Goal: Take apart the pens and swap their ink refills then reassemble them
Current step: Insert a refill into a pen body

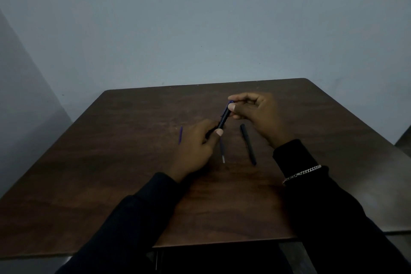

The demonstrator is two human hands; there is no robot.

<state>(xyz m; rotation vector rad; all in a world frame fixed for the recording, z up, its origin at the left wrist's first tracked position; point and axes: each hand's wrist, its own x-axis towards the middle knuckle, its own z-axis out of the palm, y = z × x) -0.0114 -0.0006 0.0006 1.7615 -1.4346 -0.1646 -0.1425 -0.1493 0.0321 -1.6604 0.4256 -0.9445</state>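
Both hands hold one dark pen (224,118) with a blue top end, tilted above the middle of the brown table (111,162). My left hand (198,147) grips its lower end; my right hand (255,113) pinches its upper end between thumb and fingers. A second dark pen barrel (248,144) lies on the table just right of my hands. A thin refill (222,151) with a pale tip lies between them, partly under my left thumb. Another thin blue refill (180,135) lies left of my left hand.
The table's far edge meets a plain grey wall (200,29). Its near edge has a step-shaped cutout (222,244) in front of my body. Dark sleeves cover both forearms, and a chain bracelet (301,173) sits on my right wrist. The light is dim.
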